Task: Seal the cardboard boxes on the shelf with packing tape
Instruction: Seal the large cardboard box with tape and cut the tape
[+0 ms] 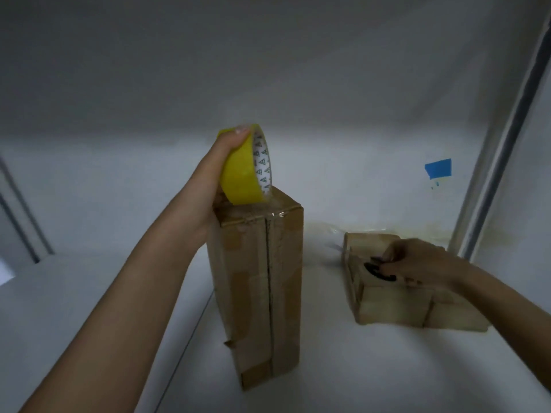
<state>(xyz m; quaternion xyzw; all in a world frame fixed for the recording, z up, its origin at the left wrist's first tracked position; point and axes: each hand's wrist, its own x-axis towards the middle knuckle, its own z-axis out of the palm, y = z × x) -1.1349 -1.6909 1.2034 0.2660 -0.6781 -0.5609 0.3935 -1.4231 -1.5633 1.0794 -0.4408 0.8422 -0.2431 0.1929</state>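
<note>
Framing of the shelf unit shows at the far left as a grey upright (24,216) standing on the white shelf surface (328,368). Next comes the left hand (217,171), reaching in from the lower left with its fingers curled over the top of a yellow packing tape roll (241,174) and gripping it firmly. The roll stands on edge, its white core printed with small triangles, and its lower rim touches the far top edge of the tall cardboard box (259,278). This box stands upright near the centre of the shelf. A dark seam (269,293) runs down the middle of its front face, and patches of brown tape lie on either side of it. A strip of clear tape (275,214) glints at the top edge, just below the roll. To the right, well apart from the tall box, a low cardboard box (393,305) lies flat on the shelf. The right hand (417,263) rests on its top, fingers curled down onto a black marking (375,271); whether they pinch anything cannot be determined. A blue tape patch (438,168) is stuck to the back wall above this box. A grey upright (507,144) closes the right side.
</note>
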